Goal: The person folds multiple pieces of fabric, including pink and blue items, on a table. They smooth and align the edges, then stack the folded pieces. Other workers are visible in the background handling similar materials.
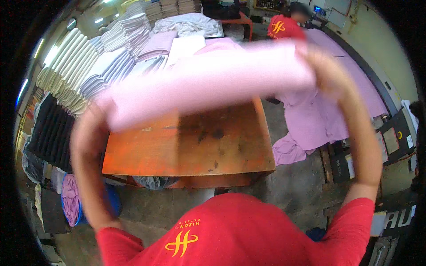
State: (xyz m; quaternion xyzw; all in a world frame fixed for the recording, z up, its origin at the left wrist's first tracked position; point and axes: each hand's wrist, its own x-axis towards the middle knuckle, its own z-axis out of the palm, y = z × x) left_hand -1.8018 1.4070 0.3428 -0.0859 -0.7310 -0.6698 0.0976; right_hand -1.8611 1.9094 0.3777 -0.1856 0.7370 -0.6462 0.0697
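A folded pink cloth [206, 83] is stretched out in the air between my two hands, blurred by motion. My left hand [103, 106] grips its left end, near the stacks of folded linens. At the upper right, my right hand [316, 66] holds the other end; its fingers are blurred. Beneath the cloth stands an orange-brown wooden table [143, 153] with a worn, stained top. The cloth covers the far part of the table from view. More pink cloth [303, 123] hangs down right of the table.
Tall stacks of folded white linens [70, 53] and black cloths [50, 133] stand at the left. A blue-rimmed container with pink cloth [70, 199] is at lower left. A co-worker in a red shirt [286, 28] is beside a long pink-covered surface [356, 79].
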